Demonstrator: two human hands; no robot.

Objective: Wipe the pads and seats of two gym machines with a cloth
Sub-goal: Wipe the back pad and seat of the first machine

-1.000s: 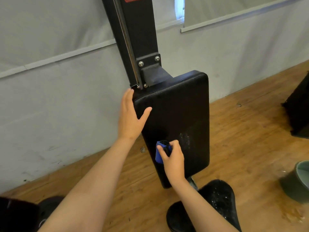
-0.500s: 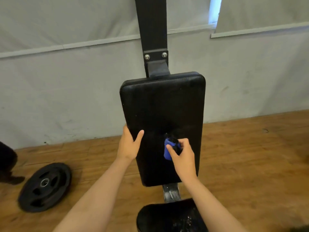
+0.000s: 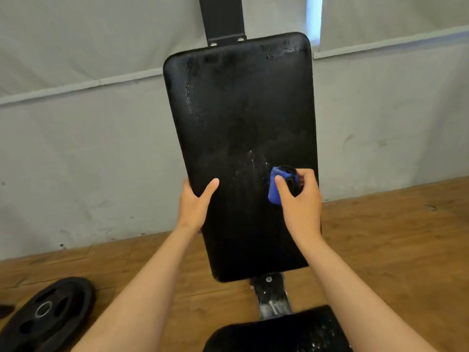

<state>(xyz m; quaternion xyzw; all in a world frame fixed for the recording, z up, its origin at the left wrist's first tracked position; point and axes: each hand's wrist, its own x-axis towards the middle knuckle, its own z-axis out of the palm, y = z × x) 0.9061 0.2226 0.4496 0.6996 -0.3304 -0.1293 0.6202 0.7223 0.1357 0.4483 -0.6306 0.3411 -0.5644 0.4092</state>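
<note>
A tall black back pad of a gym machine stands upright in the middle, bolted to a black post. Pale wet streaks mark its lower middle. My right hand presses a bunched blue and black cloth against the pad's lower right part. My left hand grips the pad's left edge, thumb lying on the front face. Below, the black seat shows at the bottom edge, speckled with white marks.
A black weight plate lies on the wooden floor at the lower left. A grey wall stands right behind the machine. A metal bracket joins pad and seat.
The view has closed in on the pad and squared up to it. My right hand with the cloth has shifted right across the pad, leaving wet streaks; my left hand slid down the left edge.
</note>
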